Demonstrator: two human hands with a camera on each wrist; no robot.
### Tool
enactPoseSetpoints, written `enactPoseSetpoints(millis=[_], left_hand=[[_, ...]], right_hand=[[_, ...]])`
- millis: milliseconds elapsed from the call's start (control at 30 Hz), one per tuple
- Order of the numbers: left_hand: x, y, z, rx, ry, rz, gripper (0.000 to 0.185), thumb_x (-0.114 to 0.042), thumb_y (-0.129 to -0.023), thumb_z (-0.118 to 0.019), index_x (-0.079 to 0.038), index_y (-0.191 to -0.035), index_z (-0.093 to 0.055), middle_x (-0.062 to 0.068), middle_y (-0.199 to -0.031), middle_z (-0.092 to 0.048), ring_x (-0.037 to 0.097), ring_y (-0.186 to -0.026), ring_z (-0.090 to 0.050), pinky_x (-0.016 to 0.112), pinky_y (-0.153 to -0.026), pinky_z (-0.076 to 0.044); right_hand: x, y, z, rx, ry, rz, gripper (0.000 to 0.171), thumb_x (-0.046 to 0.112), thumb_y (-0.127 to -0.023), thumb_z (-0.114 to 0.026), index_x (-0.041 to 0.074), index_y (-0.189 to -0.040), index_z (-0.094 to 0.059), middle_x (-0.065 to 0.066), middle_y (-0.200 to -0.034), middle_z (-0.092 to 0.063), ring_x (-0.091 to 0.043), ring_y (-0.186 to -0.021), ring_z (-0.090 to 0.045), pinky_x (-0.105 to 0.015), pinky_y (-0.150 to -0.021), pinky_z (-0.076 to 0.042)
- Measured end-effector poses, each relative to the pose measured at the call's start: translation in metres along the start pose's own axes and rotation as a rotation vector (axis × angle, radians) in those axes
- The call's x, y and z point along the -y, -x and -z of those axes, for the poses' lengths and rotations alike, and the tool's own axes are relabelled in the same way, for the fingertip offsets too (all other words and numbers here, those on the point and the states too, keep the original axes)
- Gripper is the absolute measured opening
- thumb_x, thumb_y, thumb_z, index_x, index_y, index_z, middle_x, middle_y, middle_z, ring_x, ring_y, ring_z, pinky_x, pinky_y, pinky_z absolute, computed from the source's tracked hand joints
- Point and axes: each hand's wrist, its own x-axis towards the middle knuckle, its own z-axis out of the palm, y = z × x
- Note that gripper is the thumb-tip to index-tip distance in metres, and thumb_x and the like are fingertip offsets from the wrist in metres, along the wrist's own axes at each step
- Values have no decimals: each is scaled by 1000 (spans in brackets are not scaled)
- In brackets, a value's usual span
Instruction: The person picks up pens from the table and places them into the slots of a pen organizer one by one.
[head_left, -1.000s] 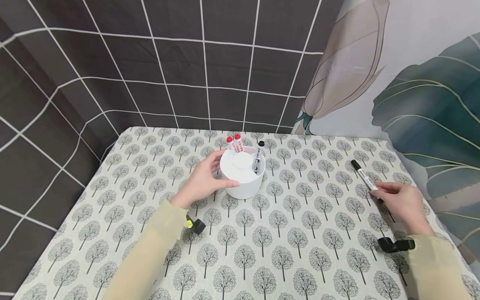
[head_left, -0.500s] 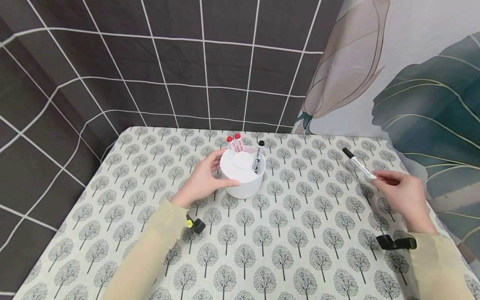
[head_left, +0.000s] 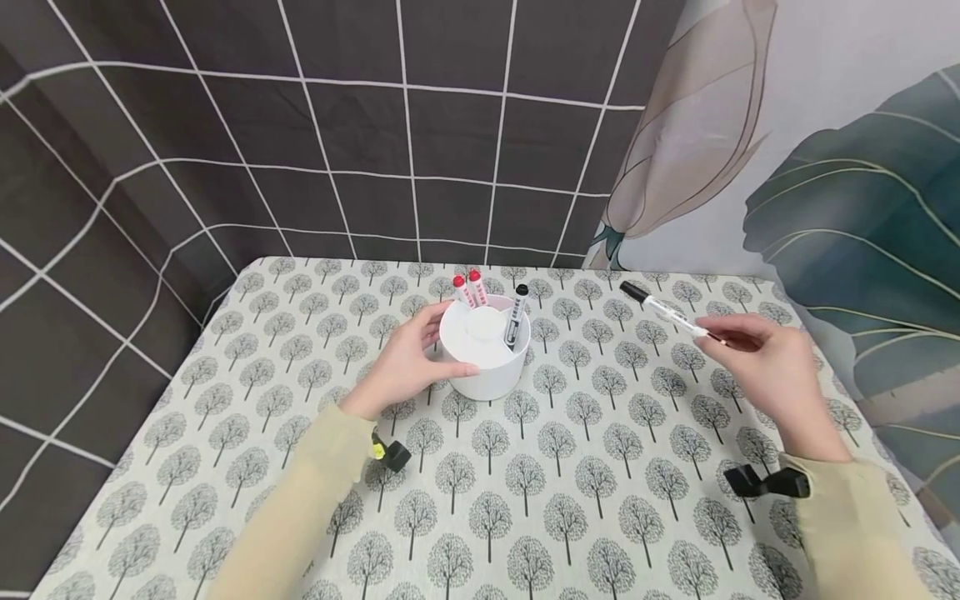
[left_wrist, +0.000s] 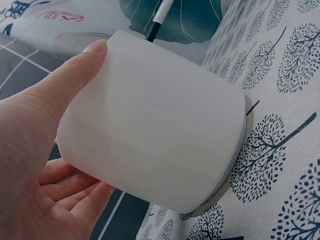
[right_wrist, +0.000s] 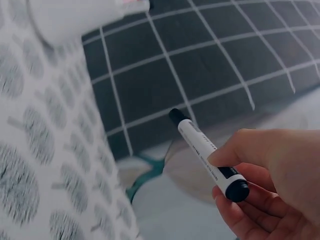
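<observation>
A white round pen holder point(head_left: 486, 350) stands on the tree-print tablecloth point(head_left: 525, 467). Two red-capped markers point(head_left: 468, 290) and one black-capped marker point(head_left: 516, 315) stick up out of it. My left hand point(head_left: 408, 360) grips the holder's left side; in the left wrist view the thumb point(left_wrist: 70, 80) and fingers wrap its white wall point(left_wrist: 155, 130). My right hand point(head_left: 765, 367) pinches a white marker with a black cap point(head_left: 663, 310) in the air to the right of the holder, cap pointing left. In the right wrist view the marker point(right_wrist: 207, 152) lies between thumb and fingers.
A dark gridded cloth point(head_left: 300, 125) hangs behind and to the left of the table. A leaf-print curtain point(head_left: 847, 183) hangs at the right. Wrist-camera mounts point(head_left: 765, 482) sit on both yellow sleeves. The table's far edge runs just behind the holder.
My right hand has lifted the black-capped marker off the cloth and carried it up and leftward toward the holder. The left hand stays on the holder.
</observation>
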Motion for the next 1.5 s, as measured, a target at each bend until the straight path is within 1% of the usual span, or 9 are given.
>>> enactPoseSetpoints(millis=[267, 533, 633, 800, 1067, 1200, 1300, 1433, 1500], left_hand=[[1, 0, -1, 1, 10, -19, 102, -35, -70, -96, -12, -153, -41, 2, -149, -49, 22, -134, -50, 34, -111, -41], [1, -2, 1, -6, -7, -11, 102, -35, -69, -96, -12, -153, -41, 1, -149, -49, 21, -134, -50, 33, -111, -42], [1, -1, 2, -3, 0, -6, 102, -34, -70, -96, -12, -153, -41, 2, -150, -49, 21, -134, -50, 33, -111, -41], [1, 0, 1, -1, 7, -7, 101, -33, -71, -96, -10, -153, -41, 3, -150, -49, 22, -134, -50, 33, -111, -41], [1, -1, 0, 1, 19, -16, 101, -32, -71, -96, -10, -153, -41, 3, -149, -49, 22, -134, -50, 34, -112, -41], [1, -1, 0, 3, 20, -20, 101, -30, -71, -96, -9, -153, -41, 4, -149, -49, 22, -134, -50, 33, -112, -41], [0, -1, 0, 6, 15, -20, 101, -30, -71, -96, -9, -153, -41, 3, -150, -49, 21, -134, -50, 32, -112, -40], [0, -1, 0, 9, 9, -15, 100, -30, -71, -96, -10, -153, -41, 2, -150, -49, 21, -134, -49, 32, -112, -40], [0, 0, 0, 8, 7, -13, 100, -30, -71, -96, -10, -153, -41, 2, -150, -49, 21, -134, -50, 32, -112, -40]], right_hand=[[33, -8, -15, -22, -77, 77, 24, 17, -90, -81, 5, -111, -78, 11, -100, -70, 0, -85, -66, -8, -72, -51], [60, -18, -24, 4, -234, 32, 29, 15, -88, -83, 6, -115, -76, 7, -105, -72, -6, -87, -69, -11, -77, -53], [71, -20, -27, 5, -351, 40, 31, 9, -86, -84, 2, -114, -75, 2, -106, -73, -9, -88, -71, -14, -79, -56], [86, -22, -31, 17, -629, 68, 33, -1, -81, -85, -4, -111, -73, -9, -102, -73, -15, -87, -72, -20, -81, -58], [107, -23, -40, 33, -764, 157, 33, -9, -81, -82, -6, -112, -71, -14, -103, -72, -21, -88, -70, -24, -85, -58], [114, -24, -50, 88, -780, 214, 33, -11, -83, -78, -6, -114, -71, -15, -102, -71, -19, -85, -69, -23, -80, -59], [117, -24, -59, 120, -711, 235, 32, -10, -84, -78, -3, -115, -72, -14, -102, -71, -17, -79, -67, -20, -74, -59], [118, -25, -76, 162, -580, 249, 32, -6, -84, -79, -1, -115, -72, -10, -100, -72, -15, -80, -69, -21, -75, -59], [117, -24, -86, 197, -554, 250, 32, -6, -84, -79, -1, -115, -72, -11, -100, -71, -17, -84, -70, -24, -79, -60]])
